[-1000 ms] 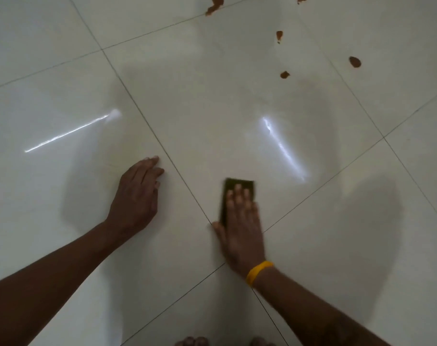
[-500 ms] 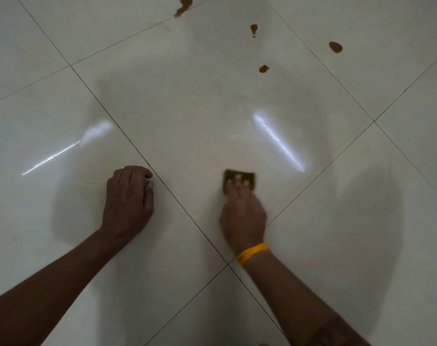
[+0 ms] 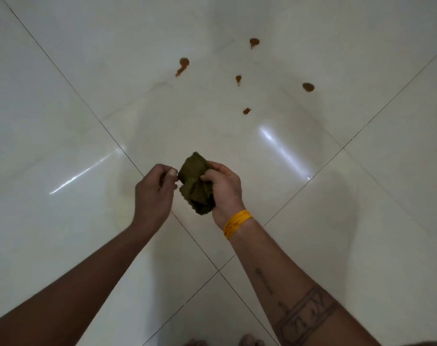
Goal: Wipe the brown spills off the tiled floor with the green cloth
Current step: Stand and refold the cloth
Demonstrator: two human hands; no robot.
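The green cloth [image 3: 196,186] is crumpled and lifted off the floor, held in my right hand [image 3: 223,188], whose fingers and thumb curl round it. My left hand [image 3: 155,193] is right beside it, thumb and fingertips pinched at the cloth's left edge. Several brown spills lie on the white tiles farther away: a streaked one [image 3: 183,66], a small one [image 3: 238,79], one nearest me [image 3: 246,111], one at the right [image 3: 308,87] and one farthest [image 3: 254,42].
Glossy white floor tiles [image 3: 62,121] with dark grout lines crossing under my hands [image 3: 218,270]. Bright light reflections streak the floor left and right. My toes [image 3: 249,342] show at the bottom edge. A yellow band sits on my right wrist [image 3: 236,222].
Both hands left the floor. My right hand, which pressed the flat cloth on the tile, has lifted and bunched it; my left hand came over to its edge. The view has risen.
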